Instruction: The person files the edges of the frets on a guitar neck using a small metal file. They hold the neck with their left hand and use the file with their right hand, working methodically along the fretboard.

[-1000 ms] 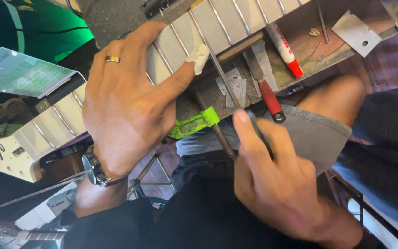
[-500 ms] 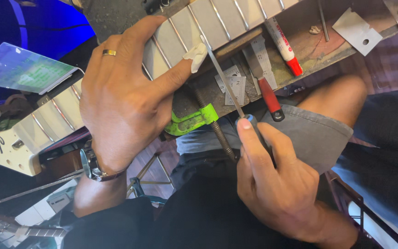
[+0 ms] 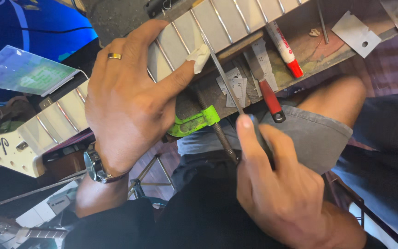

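Change since the earlier frame: right hand sits slightly lower and farther right; left hand unchanged on the guitar neck; blue cloth at upper left where green showed a second ago.

Left grip: palm flat over the fretboard, fingers wrapped across the far edge, thumb extended along the near edge and pressing a small white pad against it. Ring and wristwatch visible on this hand.

Right grip: closed round the dark handle of a thin metal file, forefinger laid along the top. File blade runs up to the neck edge, tip just beside the white pad.

Neck lies diagonally across the surface, headstock at lower left. Green clamp sits under the neck, between the hands. Red-handled tool, red-capped marker and metal plate lie on the surface to the right. Left hand hides the frets beneath it.
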